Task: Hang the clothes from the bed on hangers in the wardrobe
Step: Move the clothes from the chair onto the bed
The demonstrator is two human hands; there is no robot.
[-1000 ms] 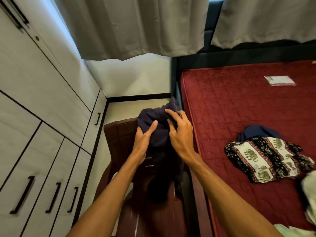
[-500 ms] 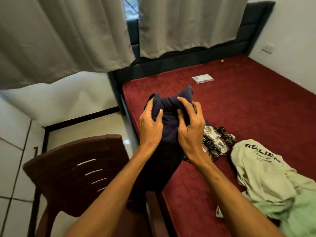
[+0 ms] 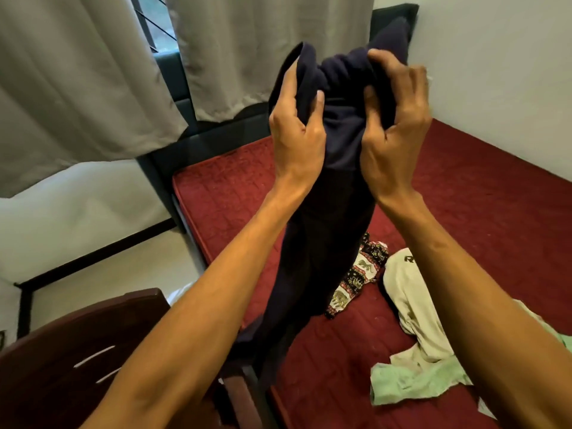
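Clothes are the job, and the dark navy garment [image 3: 337,125] is the 1 I have in hand: it is lifted clear above the bed [image 3: 479,196] and hangs down in front of me from its gathered top. My left hand [image 3: 297,137] pinches a fold of the upper edge between thumb and fingers. My right hand [image 3: 396,140] is curled round a bunched handful of the same cloth just beside it. Both hands are closed on the fabric, near each other, with the crumpled top between them.

I judge the task to be at an early stage. On the bed lie 3 more pieces: an elephant-print garment [image 3: 359,274] partly hidden behind the navy cloth, a cream garment [image 3: 405,292] with dark lettering, and a pale green garment [image 3: 411,379] touching the cream 1. No hanger shows, and the wardrobe is out of view, so I cannot tell whether anything hangs there already.

For the navy piece, the top is bunched, so I think I am working it open to find the part a hanger would go through. Fetching a hanger, threading it and carrying it to the wardrobe are all left, then the same for the other 3. A dark wooden chair [image 3: 71,360] stands close at my lower left, something to mind when I turn.
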